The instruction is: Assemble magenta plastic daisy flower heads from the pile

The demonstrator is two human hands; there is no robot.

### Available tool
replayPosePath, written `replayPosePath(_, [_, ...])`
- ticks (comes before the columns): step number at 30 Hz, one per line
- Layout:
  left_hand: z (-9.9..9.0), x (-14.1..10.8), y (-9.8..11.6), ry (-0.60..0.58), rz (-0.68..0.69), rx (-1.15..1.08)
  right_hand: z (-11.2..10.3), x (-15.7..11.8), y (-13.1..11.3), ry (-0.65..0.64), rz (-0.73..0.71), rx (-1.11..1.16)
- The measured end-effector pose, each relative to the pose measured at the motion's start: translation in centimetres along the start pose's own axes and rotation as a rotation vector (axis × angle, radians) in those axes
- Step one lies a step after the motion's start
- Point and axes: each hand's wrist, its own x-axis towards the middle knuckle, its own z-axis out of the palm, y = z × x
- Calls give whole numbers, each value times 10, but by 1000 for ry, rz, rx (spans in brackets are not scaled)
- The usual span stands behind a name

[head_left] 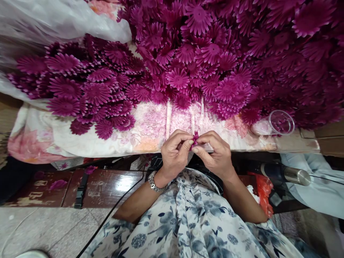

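Between my fingertips is a small magenta artificial flower piece [195, 139], its petals bunched upward and partly hidden by my fingers. My left hand [176, 150] pinches it from the left side; a metal watch circles that wrist. From the right, thumb and forefinger of my right hand [215, 152] close on the same piece. Both hands hover at the table's front edge, above my lap. Just beyond them, pink specks cover the floral cloth [153, 132]. Large heaps of magenta artificial flowers [178, 79] lie at the back.
A clear plastic cup [281, 122] lies on its side at the right. Plastic sheeting [67, 21] covers the back left. Below the table are a brown bench [107, 184] with loose petals, a dark bottle with a steel cap [297, 176] and a red bag [264, 191].
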Motion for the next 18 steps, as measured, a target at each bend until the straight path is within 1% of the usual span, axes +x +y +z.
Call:
replayPosePath(3, [0,0,1,-18,-19,-15,3,0,1,37,11,31])
replayPosePath(6, [-1,-2,2,-49,-95,-80,3,0,3,26,13,62])
replayPosePath(8, [0,-3,0,-53,-165,-172,2,-1,5,13,-2,100])
replayPosePath(11, [2,-3,-3,-37,-271,-346,2,-3,9,8,-6,194])
replayPosePath(13, [2,-3,-4,-39,-319,-423,2,-4,12,2,13,266])
replayPosePath(16, [3,-2,-5,-47,-371,-475,3,-6,17,-12,49,369])
replayPosePath(18, [3,-2,-5,-30,-406,-497,4,-8,19,-4,73,427])
